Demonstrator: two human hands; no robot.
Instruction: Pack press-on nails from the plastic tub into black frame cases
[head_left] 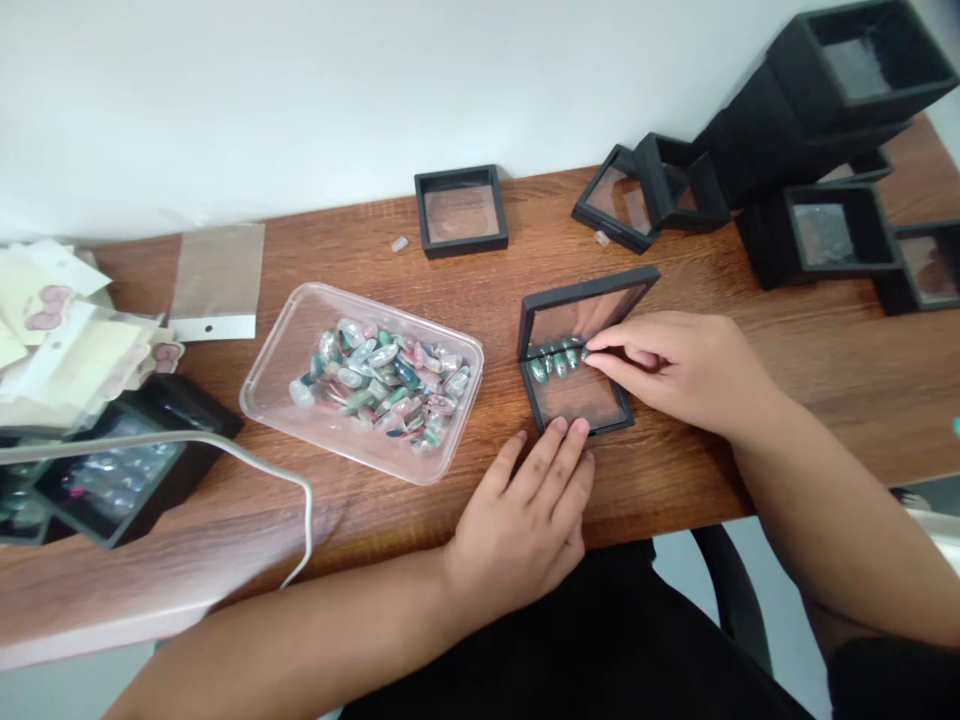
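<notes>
A black hinged display case [577, 398] lies opened on the table, its lid tilted up at the back. Several green press-on nails [561, 362] sit in a row on the clear film near the hinge. With thumb and forefinger, my right hand [675, 370] pinches one small green nail at the right end of that row. My left hand [529, 500] lies flat, fingers out, its fingertips touching the case's front edge. Left of the case is a clear plastic tub [289, 400] of loose nails in green, pink and clear tones.
Another black case [461, 240] stands near the wall. More black cases [825, 110] are stacked at the right. At the left are backing cards [60, 330], a clear bag [217, 275], filled cases [120, 480] and a white cable [304, 490].
</notes>
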